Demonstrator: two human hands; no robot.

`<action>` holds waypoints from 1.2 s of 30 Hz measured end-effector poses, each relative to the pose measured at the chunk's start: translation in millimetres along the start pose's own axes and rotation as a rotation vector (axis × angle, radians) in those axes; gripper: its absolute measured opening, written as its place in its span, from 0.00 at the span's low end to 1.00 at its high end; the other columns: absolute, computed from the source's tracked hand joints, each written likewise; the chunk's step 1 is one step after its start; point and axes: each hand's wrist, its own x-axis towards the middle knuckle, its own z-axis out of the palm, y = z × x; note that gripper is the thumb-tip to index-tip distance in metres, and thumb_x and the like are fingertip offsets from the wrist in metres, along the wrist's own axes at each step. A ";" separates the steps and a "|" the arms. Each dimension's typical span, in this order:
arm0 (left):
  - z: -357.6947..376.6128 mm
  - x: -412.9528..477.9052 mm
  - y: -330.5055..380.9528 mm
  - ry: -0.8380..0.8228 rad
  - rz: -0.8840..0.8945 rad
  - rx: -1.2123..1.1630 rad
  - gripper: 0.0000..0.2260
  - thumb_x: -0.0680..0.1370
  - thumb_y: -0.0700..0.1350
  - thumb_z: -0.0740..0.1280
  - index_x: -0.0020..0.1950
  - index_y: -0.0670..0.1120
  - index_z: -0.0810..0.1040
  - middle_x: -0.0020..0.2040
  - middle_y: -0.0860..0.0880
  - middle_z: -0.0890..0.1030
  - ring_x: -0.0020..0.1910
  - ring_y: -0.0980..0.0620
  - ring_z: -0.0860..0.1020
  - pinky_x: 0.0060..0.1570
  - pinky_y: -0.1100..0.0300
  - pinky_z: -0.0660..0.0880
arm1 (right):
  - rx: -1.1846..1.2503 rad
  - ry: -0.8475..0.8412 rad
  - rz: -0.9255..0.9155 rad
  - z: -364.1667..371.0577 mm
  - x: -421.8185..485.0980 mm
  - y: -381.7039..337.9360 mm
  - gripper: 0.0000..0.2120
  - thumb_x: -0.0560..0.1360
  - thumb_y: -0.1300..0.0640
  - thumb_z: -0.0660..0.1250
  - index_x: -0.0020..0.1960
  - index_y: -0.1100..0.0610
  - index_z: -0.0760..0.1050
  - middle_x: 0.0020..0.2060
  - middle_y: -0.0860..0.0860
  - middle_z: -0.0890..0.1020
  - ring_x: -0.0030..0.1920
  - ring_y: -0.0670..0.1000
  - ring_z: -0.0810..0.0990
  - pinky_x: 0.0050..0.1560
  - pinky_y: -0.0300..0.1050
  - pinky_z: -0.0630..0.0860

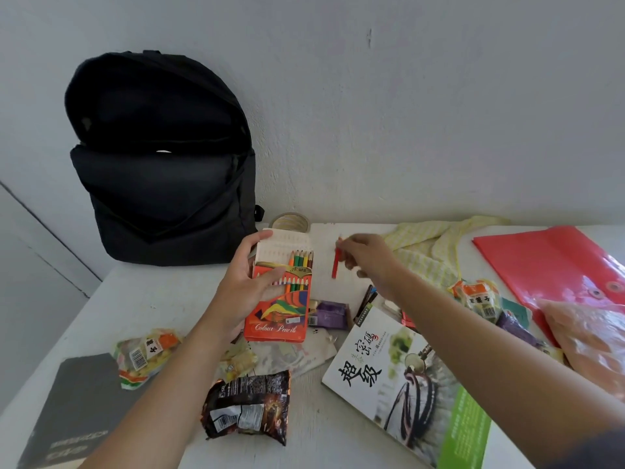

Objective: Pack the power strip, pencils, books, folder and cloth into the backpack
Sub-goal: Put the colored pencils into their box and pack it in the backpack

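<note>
Left hand (pixel 247 286): centre of the frame, forearm reaching up from the lower left edge; thumb lies across the front of the pencil box (pixel 280 299), fingers wrapped round its back, 1 fingertip on the raised flap. The grip is firm on the box.
Pencil box: orange, tilted up off the table (pixel 162 299), flap open, sharpened tips showing in a row at the mouth.
Right hand (pixel 365 258): just right of centre, arm coming in from the lower right corner, wrist bent down; thumb and fingertips pinch the upper end of 1 red pencil (pixel 335 265).
Red pencil: hangs nearly upright, just right of the box and apart from it.
Backpack (pixel 162 157): black, upper left, standing against the wall (pixel 406 96), main compartment gaping open.
Cloth (pixel 429 252): yellow-and-white check, crumpled beyond the right hand, upper right of centre.
Folder (pixel 548 262): red, flat at the right edge.
Book (pixel 406 377): lower right, cover up, under the right forearm.
Grey notebook (pixel 77 401): lower left corner.
Tape roll (pixel 291 222): just behind the box flap.
Noodle packet (pixel 250 404): dark, bottom centre, between the 2 forearms.
</note>
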 end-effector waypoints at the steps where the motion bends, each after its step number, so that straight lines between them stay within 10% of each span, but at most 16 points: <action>1: -0.6 0.1 0.3 0.003 -0.005 -0.012 0.25 0.79 0.35 0.70 0.68 0.60 0.72 0.63 0.45 0.81 0.57 0.47 0.85 0.47 0.49 0.84 | 0.118 -0.042 -0.033 -4.2 -2.1 -8.0 0.09 0.80 0.56 0.66 0.45 0.60 0.79 0.35 0.51 0.79 0.33 0.48 0.72 0.33 0.41 0.65; 16: 21.1 -7.3 19.6 -0.120 0.024 0.006 0.23 0.80 0.37 0.69 0.68 0.59 0.72 0.55 0.50 0.86 0.53 0.45 0.86 0.47 0.47 0.85 | -0.052 -0.017 -0.379 4.0 -22.3 -42.5 0.08 0.76 0.57 0.73 0.45 0.62 0.82 0.38 0.52 0.86 0.43 0.54 0.85 0.46 0.50 0.83; 22: 23.5 -4.5 19.1 -0.116 0.030 -0.018 0.23 0.79 0.37 0.69 0.69 0.58 0.72 0.58 0.47 0.85 0.54 0.44 0.86 0.44 0.50 0.84 | -0.143 -0.022 -0.448 4.0 -20.2 -40.9 0.04 0.73 0.58 0.76 0.45 0.57 0.82 0.36 0.46 0.82 0.32 0.40 0.73 0.35 0.35 0.74; 36: 4.6 7.1 16.4 -0.149 0.035 -0.004 0.21 0.80 0.38 0.69 0.68 0.58 0.72 0.57 0.46 0.85 0.53 0.44 0.86 0.47 0.47 0.84 | -0.304 0.034 -0.506 22.1 -20.5 -27.7 0.03 0.72 0.50 0.77 0.44 0.47 0.84 0.42 0.45 0.83 0.39 0.51 0.75 0.42 0.46 0.75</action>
